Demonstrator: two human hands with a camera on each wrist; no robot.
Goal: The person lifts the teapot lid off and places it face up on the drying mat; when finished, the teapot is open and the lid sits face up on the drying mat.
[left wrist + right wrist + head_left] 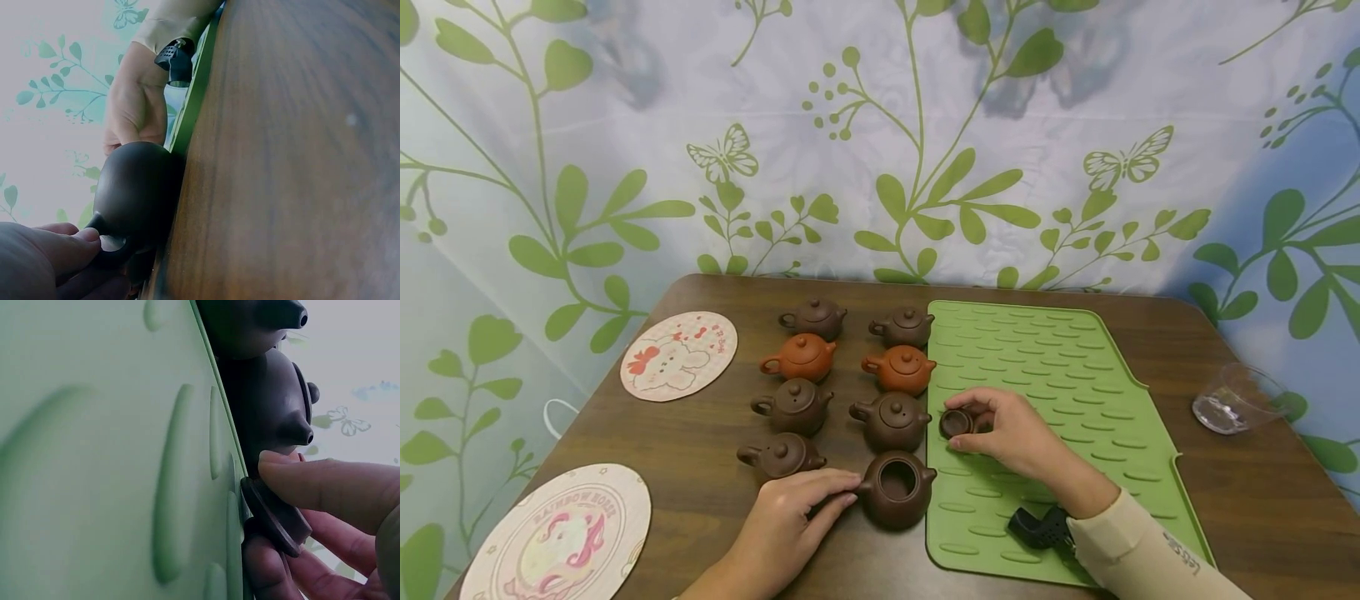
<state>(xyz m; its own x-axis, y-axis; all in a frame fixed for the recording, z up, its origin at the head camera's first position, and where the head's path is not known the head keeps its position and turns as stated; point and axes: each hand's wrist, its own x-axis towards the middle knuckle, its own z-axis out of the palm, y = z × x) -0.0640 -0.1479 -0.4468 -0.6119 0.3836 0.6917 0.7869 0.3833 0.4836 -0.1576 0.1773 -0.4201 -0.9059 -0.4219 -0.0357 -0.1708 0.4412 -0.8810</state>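
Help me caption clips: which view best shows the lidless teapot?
Head view: from above, the lidless teapot shows opening, body and spout. Left wrist shows its side and handle; right wrist, only spout and some body.

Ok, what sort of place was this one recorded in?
Probably a staged tabletop setup indoors: a leaf-printed backdrop behind a brown table, with teapots in two columns beside a green mat.

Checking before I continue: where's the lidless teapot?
In the head view, the lidless brown teapot stands at lower centre, in front of a lidded teapot, just left of the green mat, the left hand gripping its handle.
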